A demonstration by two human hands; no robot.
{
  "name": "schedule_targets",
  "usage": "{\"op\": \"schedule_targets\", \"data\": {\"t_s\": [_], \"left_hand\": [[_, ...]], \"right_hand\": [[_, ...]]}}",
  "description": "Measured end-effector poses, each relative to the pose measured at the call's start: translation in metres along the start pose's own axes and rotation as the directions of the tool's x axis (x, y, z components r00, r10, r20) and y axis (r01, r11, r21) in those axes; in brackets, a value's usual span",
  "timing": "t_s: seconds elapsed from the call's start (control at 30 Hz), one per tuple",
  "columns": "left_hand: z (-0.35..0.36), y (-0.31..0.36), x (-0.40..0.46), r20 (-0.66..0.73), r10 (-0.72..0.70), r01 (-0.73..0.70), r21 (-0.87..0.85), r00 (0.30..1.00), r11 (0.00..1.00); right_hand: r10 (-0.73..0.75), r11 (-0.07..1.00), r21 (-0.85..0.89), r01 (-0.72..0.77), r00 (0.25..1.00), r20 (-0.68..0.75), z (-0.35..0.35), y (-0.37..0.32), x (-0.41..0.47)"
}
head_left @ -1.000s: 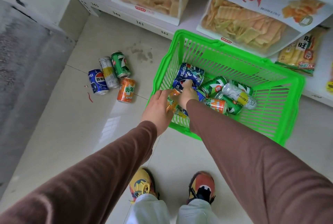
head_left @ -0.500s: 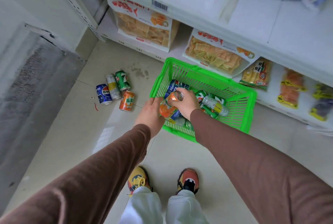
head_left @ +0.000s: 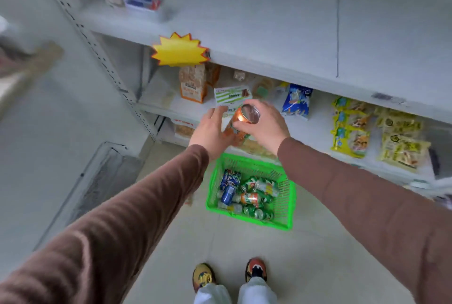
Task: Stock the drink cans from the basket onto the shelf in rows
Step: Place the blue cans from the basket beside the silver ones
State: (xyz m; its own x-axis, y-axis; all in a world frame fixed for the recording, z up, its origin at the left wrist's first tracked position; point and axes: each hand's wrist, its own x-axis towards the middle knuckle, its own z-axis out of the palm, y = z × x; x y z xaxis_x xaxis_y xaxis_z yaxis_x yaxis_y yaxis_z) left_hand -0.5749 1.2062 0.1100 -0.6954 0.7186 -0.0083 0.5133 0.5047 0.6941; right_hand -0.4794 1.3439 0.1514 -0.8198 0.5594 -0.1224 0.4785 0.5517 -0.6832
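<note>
My right hand point(head_left: 265, 126) grips an orange drink can point(head_left: 241, 124) near its top, held up in front of the lower shelves with its silver lid facing me. Beside the can, my left hand point(head_left: 211, 130) rests its fingers against the can's left side. Below them on the floor stands the green basket point(head_left: 285, 220), holding several blue, green and orange cans point(head_left: 247, 195) lying loose. A wide white shelf point(head_left: 269, 34) above my hands is mostly bare.
Snack bags point(head_left: 352, 130) and a blue packet point(head_left: 296, 99) lie on the lower shelf, with an orange box point(head_left: 193, 85) at its left. A yellow starburst tag point(head_left: 179, 50) hangs on the shelf edge. Bottles stand at the back of the upper shelf. My shoes point(head_left: 228, 275) are below.
I have stood up and the view has risen from the floor. Both hands lifted the orange can out of the basket to shelf height. The cans on the floor are out of view.
</note>
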Motion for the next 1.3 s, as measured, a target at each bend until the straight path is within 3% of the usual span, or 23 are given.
{"op": "schedule_targets", "data": {"t_s": [0.23, 0.4, 0.73, 0.9, 1.07, 1.2, 1.3], "left_hand": [[-0.090, 0.073, 0.036, -0.123, 0.224, -0.220, 0.043, 0.967, 0.975], [-0.105, 0.098, 0.077, -0.110, 0.176, -0.173, 0.033, 0.978, 0.984], [-0.087, 0.111, 0.175, -0.023, 0.070, -0.068, 0.077, 0.997, 0.995], [-0.081, 0.111, 0.211, -0.015, 0.026, -0.025, 0.061, 1.000, 0.998], [-0.080, 0.106, 0.238, 0.003, 0.000, -0.001, 0.061, 1.000, 0.998], [-0.078, 0.098, 0.254, 0.029, 0.021, -0.023, 0.046, 0.999, 0.999], [-0.075, 0.092, 0.262, 0.042, 0.024, -0.026, 0.045, 0.999, 0.999]], "right_hand": [[-0.107, 0.994, -0.039, 0.101, 0.967, -0.232, -0.117, -0.101, 0.008], [-0.093, 0.991, -0.116, 0.062, 0.952, -0.290, -0.148, -0.113, 0.060], [0.048, 0.976, -0.199, -0.094, 0.974, -0.223, -0.151, -0.069, 0.178], [0.125, 0.983, -0.094, -0.155, 0.955, -0.269, -0.151, -0.064, 0.228], [0.234, 0.969, 0.149, -0.198, 0.926, -0.295, -0.149, -0.062, 0.270], [0.258, 0.923, 0.361, -0.132, 0.910, -0.326, -0.142, -0.049, 0.274], [0.252, 0.928, 0.344, -0.147, 0.924, -0.287, -0.127, -0.026, 0.267]]}}
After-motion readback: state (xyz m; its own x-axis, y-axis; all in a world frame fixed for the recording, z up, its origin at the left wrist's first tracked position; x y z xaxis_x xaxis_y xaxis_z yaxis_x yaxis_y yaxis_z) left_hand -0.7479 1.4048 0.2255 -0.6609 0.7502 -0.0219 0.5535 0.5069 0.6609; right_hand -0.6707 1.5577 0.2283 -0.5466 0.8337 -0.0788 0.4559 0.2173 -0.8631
